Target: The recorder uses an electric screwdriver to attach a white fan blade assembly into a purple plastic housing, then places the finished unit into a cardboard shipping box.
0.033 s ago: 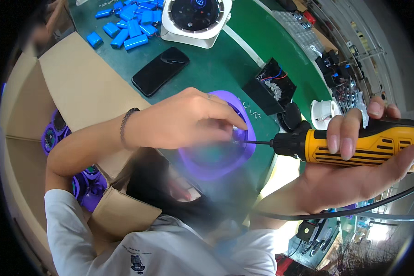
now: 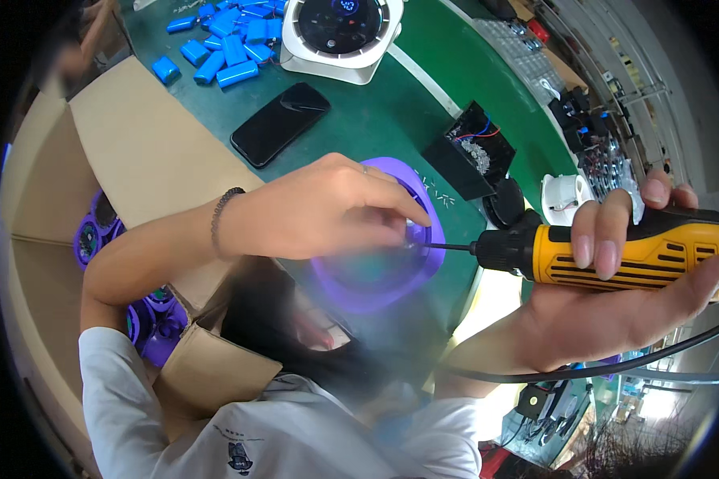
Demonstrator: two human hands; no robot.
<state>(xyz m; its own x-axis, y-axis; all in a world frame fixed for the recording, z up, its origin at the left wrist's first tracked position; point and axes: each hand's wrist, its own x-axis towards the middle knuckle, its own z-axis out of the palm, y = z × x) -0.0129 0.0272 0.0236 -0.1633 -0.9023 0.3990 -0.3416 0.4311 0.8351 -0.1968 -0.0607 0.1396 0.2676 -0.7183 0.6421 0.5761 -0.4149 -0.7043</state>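
Note:
A yellow-and-black electric screwdriver (image 2: 615, 254) lies level in my right hand (image 2: 607, 311), its fingers and thumb wrapped round the body. Its thin bit points left and meets the inner right side of a purple plastic housing (image 2: 367, 299). My left hand (image 2: 319, 207) reaches over that housing from the left, fingers bent together close to the bit's tip. What they pinch is too blurred and covered to make out. Several small screws (image 2: 438, 190) lie on the green table just beyond the housing.
An open cardboard box (image 2: 148, 144) holding purple housings (image 2: 161, 335) stands at left. Farther off are a black phone (image 2: 280, 124), blue battery packs (image 2: 233, 49), a white round-faced device (image 2: 342, 60) and a black screw box (image 2: 473, 152). A black cable (image 2: 599, 369) crosses my right wrist.

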